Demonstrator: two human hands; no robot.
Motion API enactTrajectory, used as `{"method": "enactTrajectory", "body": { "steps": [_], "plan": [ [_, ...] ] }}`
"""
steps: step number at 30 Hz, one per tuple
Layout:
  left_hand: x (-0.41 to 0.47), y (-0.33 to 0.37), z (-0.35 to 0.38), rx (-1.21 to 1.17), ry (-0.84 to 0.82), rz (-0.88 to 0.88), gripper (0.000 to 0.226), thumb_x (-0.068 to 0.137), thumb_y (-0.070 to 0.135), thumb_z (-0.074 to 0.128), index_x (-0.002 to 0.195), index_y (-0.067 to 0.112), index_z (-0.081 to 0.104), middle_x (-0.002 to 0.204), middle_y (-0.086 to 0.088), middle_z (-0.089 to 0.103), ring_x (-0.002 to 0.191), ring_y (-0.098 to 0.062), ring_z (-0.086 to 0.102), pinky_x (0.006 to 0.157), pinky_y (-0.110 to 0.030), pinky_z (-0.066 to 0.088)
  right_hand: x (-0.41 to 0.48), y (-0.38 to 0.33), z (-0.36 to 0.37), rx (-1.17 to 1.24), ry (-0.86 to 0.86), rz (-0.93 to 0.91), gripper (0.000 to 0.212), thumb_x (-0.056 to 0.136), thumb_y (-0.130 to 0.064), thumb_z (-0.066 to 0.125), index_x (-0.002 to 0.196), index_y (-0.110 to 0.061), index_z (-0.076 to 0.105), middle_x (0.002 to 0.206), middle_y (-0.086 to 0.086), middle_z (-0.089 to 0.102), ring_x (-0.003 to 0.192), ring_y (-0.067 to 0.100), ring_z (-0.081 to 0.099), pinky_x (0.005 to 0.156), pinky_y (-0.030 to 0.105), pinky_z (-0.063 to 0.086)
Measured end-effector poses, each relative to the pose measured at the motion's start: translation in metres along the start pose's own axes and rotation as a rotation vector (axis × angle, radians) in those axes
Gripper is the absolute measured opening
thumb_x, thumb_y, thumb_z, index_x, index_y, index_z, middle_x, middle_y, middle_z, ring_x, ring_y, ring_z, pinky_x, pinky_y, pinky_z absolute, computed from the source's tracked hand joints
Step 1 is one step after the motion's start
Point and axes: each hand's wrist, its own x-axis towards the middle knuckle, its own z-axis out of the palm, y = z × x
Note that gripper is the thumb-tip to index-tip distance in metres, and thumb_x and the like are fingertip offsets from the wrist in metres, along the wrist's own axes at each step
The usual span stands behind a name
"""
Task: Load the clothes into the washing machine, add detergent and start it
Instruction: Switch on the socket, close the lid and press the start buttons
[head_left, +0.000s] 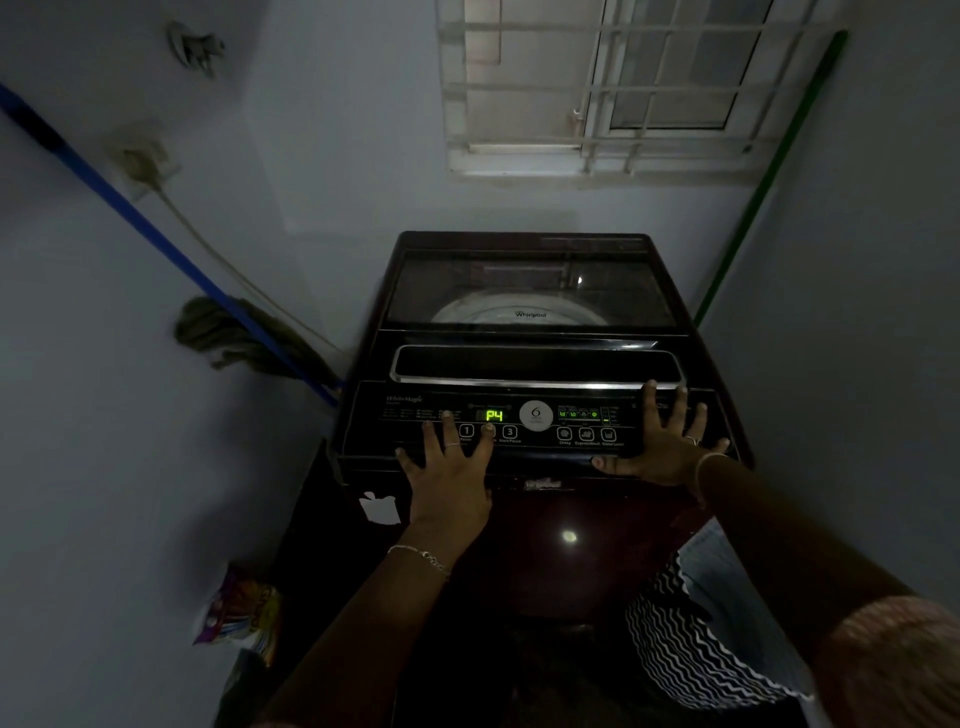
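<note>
Flatly splayed: left hand (449, 467), right hand (662, 449).

One washing machine (530, 364) is shown, fitted with one lit display (494, 415) and one round badge (536, 415). Two numbered buttons (466, 431) are seen uncovered, and three icon buttons (586, 434) are counted beside them. Two hands are laid on the panel, the left hand (449, 467) and the right hand (660, 447). Two bracelets (421, 557) and two rings (452, 444) are worn, one of each per hand. One mop (249, 338), one green pole (753, 197), one window (597, 88), one wall socket (143, 161), one packet (241, 613) and one striped cloth (685, 639) are also counted.
</note>
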Motion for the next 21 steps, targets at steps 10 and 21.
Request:
{"method": "enactTrajectory", "body": {
  "steps": [10,21],
  "plan": [
    [0.003,0.002,0.002,0.028,0.016,-0.009,0.072,0.094,0.035,0.052,0.150,0.033,0.007,0.157,-0.023,0.000,0.144,-0.045,0.000,0.107,-0.073,0.014,0.002,0.001,0.001,0.007,0.005,0.000,0.138,0.054,-0.081,0.065,0.137,-0.040,-0.038,0.145,0.008,-0.047,0.138,0.039,-0.033,0.107,0.068,-0.008],
    [0.002,0.004,0.014,0.181,0.003,0.004,0.090,0.089,0.037,0.058,0.150,0.025,-0.007,0.154,-0.031,-0.009,0.142,-0.051,-0.001,0.104,-0.076,0.014,0.003,0.001,0.001,0.009,0.008,0.006,0.139,0.054,-0.081,0.066,0.138,-0.039,-0.037,0.146,0.008,-0.046,0.138,0.039,-0.034,0.106,0.069,-0.008]
  ]
}}
